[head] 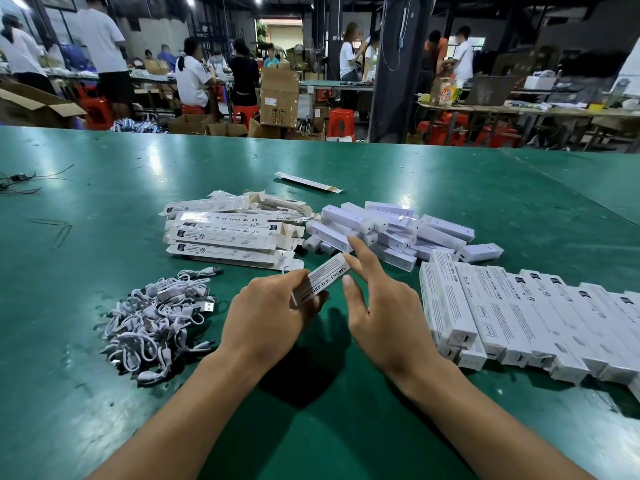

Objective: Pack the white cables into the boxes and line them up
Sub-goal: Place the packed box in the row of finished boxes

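Left hand [273, 308] grips box [322, 279] printed "SMART SENSOR LAMP"; right hand [384, 306] fingers straight, touching its end.

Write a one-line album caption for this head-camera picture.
Left hand grips a white box, right hand at its end, between a cable pile and a row of boxes on a green table.

Both forearms bare, reaching in side by side, wrists level. The left hand [270, 310] is knuckles up, its fingers curled round a box [320, 279]. The right hand [384, 317] has straight, spread fingers, thumb just beside the box.
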`<move>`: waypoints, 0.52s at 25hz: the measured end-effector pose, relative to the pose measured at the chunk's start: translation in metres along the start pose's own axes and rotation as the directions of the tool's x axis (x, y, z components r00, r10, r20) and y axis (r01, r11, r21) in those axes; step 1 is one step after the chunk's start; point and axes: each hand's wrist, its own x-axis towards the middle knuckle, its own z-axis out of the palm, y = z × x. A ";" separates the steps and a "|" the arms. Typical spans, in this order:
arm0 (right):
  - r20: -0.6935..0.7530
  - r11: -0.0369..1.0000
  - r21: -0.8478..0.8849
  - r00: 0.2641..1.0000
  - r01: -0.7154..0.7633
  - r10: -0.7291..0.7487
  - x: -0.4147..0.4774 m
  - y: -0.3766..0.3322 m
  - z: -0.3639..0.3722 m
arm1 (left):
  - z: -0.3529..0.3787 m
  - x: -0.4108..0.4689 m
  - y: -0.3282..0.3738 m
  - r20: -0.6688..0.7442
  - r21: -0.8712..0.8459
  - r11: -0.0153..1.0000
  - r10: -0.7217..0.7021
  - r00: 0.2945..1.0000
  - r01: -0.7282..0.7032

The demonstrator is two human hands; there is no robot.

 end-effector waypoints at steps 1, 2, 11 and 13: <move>-0.002 0.999 0.027 1.000 -0.028 0.028 0.001 0.001 0.000 | 0.000 0.000 0.000 0.015 -0.016 1.000 -0.013 1.000 0.013; -0.002 0.991 0.103 0.996 -0.086 0.086 0.001 0.000 0.001 | 0.000 0.001 0.002 0.028 -0.050 0.998 -0.029 0.999 0.031; 0.045 0.962 0.189 0.981 -0.196 0.191 -0.009 -0.021 0.013 | -0.002 0.009 0.032 0.503 -0.705 0.319 -0.403 0.764 0.633; 0.121 0.982 0.074 0.979 -0.174 0.165 -0.009 -0.022 0.011 | -0.004 0.009 0.036 0.639 -0.723 0.009 -0.369 0.675 0.691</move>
